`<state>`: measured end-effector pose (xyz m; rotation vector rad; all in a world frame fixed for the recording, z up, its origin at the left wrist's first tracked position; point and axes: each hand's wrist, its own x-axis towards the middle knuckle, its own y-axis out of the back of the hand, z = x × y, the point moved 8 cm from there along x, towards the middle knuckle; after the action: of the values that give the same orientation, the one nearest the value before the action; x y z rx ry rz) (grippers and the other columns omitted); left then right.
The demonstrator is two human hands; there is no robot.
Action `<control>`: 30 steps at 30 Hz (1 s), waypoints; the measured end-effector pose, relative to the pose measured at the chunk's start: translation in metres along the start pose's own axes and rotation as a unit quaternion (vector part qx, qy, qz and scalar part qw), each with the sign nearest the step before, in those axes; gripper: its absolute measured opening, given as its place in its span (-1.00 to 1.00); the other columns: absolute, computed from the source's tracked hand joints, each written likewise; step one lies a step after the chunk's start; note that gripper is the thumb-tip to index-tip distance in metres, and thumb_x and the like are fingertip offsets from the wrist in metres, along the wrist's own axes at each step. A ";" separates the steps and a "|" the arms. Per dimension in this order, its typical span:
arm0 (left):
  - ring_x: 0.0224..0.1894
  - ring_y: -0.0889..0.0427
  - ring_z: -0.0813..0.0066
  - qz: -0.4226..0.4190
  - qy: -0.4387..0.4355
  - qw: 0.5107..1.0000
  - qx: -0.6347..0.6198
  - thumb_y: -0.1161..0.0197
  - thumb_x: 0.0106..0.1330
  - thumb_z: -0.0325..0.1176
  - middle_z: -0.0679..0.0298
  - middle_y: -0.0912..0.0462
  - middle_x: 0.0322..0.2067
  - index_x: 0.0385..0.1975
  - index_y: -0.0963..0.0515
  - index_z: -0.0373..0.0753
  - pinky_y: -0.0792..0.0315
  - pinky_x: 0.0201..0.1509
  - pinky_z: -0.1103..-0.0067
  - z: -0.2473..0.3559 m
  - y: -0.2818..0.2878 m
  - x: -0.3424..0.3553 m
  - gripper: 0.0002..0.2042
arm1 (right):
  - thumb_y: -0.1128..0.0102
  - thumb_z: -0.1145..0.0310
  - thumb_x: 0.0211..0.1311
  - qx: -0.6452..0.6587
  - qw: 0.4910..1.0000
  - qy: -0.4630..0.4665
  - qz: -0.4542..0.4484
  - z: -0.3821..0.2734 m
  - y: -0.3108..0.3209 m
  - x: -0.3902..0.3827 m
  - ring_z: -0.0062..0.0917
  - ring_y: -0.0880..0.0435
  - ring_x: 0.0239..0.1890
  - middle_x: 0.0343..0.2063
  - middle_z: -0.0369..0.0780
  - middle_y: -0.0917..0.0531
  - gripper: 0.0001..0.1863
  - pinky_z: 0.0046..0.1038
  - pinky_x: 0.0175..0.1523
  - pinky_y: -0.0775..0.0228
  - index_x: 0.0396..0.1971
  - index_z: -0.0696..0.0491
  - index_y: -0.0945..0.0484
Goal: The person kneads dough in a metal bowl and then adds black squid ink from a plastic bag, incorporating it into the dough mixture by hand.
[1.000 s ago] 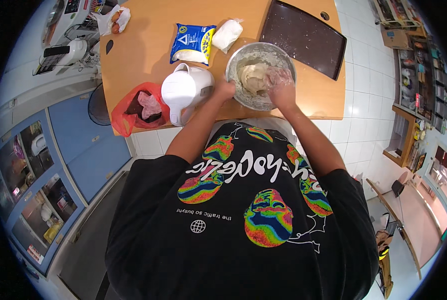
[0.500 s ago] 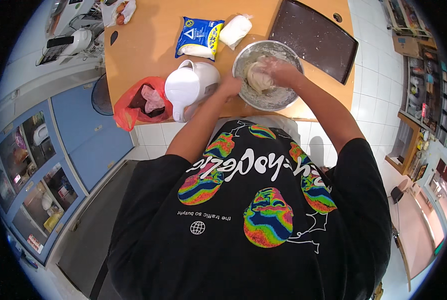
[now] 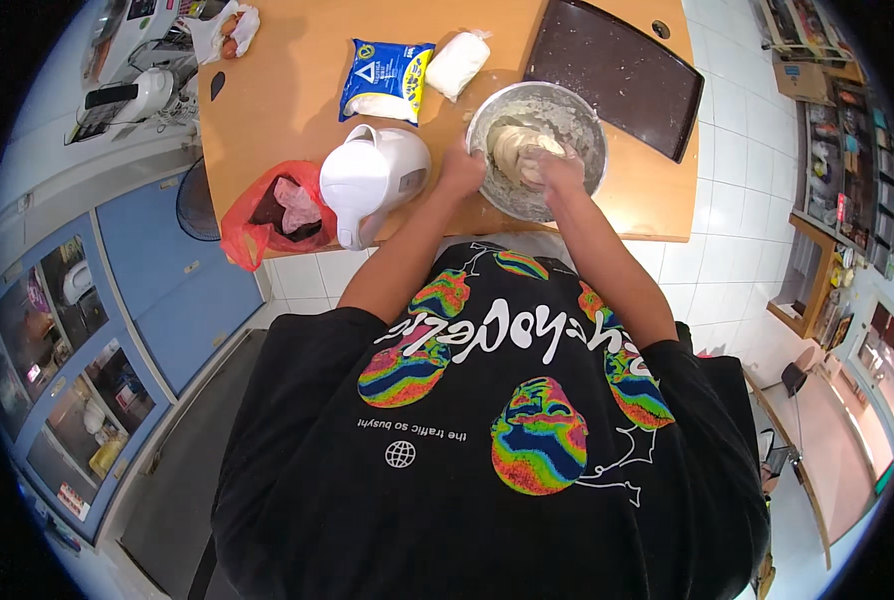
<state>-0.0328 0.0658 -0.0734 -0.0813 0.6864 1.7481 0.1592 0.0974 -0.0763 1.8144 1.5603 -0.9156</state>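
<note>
Nearest, a black T-shirt (image 3: 447, 530) bears large white lettering, inverted to the viewer and partly lost in folds, above a smaller printed line, a globe emblem and multicoloured face motifs. The left hand (image 3: 464, 171) has its fingers closed on the left rim of a metal mixing bowl (image 3: 579, 118). The right hand (image 3: 557, 168) presses into pale dough (image 3: 512, 143) inside the bowl; its fingertips are partly hidden, and how widely the fingers are spread cannot be told. Left of the bowl stand a white kettle (image 3: 362, 182) and an open red plastic bag (image 3: 250, 215) — its dark contents hard to make out. Beyond lie a blue packet (image 3: 392, 72) with a white triangle and a yellow panel of dark print, and a white packet (image 3: 458, 66). A dark baking tray (image 3: 617, 65), flecked white, and a white bag of eggs (image 3: 231, 46) lie farther off — the tray cut by the upper edge. The wood-toned table (image 3: 287, 95) stands over white floor tiles (image 3: 709, 190), between blue cabinets (image 3: 189, 275) and crowded shelves (image 3: 849, 150).
</note>
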 end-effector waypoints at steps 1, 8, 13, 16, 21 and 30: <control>0.04 -0.56 -0.10 0.001 0.009 1.000 0.012 -0.04 0.21 -0.39 -0.19 -0.58 -0.06 0.16 -0.39 -0.29 -0.43 0.10 0.22 -0.006 -0.001 0.000 -0.54 | -0.35 0.60 -0.02 0.004 1.000 -0.014 -0.007 0.001 -0.002 -0.004 -0.32 -0.65 -0.17 -0.14 -0.11 -0.59 -0.08 -0.17 -0.16 -0.57 0.34 0.06 -0.02; 0.06 -0.55 -0.09 -0.045 0.041 0.998 0.028 -0.04 0.23 -0.31 -0.17 -0.57 -0.03 0.13 -0.38 -0.36 -0.40 0.13 0.26 -0.028 -0.004 0.001 -0.54 | -0.38 0.55 -0.05 -0.094 0.987 0.044 -0.124 -0.006 0.001 -0.037 -0.27 -0.59 0.01 0.05 -0.02 -0.53 -0.24 -0.24 0.04 -0.52 0.25 0.05 -0.30; 0.06 -0.55 -0.06 -0.060 0.092 0.992 0.068 -0.09 0.23 -0.38 -0.13 -0.58 -0.03 0.17 -0.40 -0.23 -0.40 0.17 0.26 -0.026 -0.001 -0.007 -0.55 | -0.42 0.38 -0.07 -0.507 0.727 0.463 0.007 -0.056 -0.009 -0.091 -0.18 -0.45 0.17 0.12 -0.04 -0.47 -0.29 -0.17 0.24 -0.31 0.19 -0.04 -0.40; 0.06 -0.56 -0.05 -0.059 0.088 0.993 0.051 -0.09 0.23 -0.39 -0.12 -0.59 -0.03 0.15 -0.42 -0.23 -0.40 0.16 0.27 -0.006 0.003 -0.014 -0.57 | -0.39 0.31 -0.03 -0.541 0.684 0.489 -0.003 -0.066 -0.005 -0.085 -0.13 -0.40 0.22 0.12 -0.02 -0.47 -0.33 -0.18 0.29 -0.25 0.18 -0.05 -0.42; 0.07 -0.55 -0.07 -0.053 0.042 0.997 0.026 -0.09 0.23 -0.36 -0.15 -0.58 -0.04 0.11 -0.45 -0.25 -0.40 0.16 0.26 -0.017 -0.003 -0.007 -0.59 | -0.32 0.11 0.05 -0.603 0.679 0.420 -0.001 -0.065 -0.023 -0.038 -0.11 -0.37 0.26 0.15 -0.06 -0.49 -0.31 -0.16 0.34 -0.19 0.23 -0.08 -0.38; 0.01 -0.54 -0.18 -0.024 0.102 0.993 0.060 -0.01 0.28 -0.20 -0.23 -0.57 -0.08 0.03 -0.49 -0.31 -0.40 0.12 0.17 -0.028 -0.009 -0.010 -0.60 | -0.23 0.15 0.08 -0.814 0.559 0.083 -0.131 -0.018 -0.039 0.013 0.04 -0.24 0.34 0.31 0.00 -0.31 -0.32 0.24 0.22 -0.20 0.27 -0.04 -0.36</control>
<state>-0.0294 0.0443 -0.0963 -0.1940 0.9307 1.6625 0.1242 0.1253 -0.0761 0.2261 1.6516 0.6956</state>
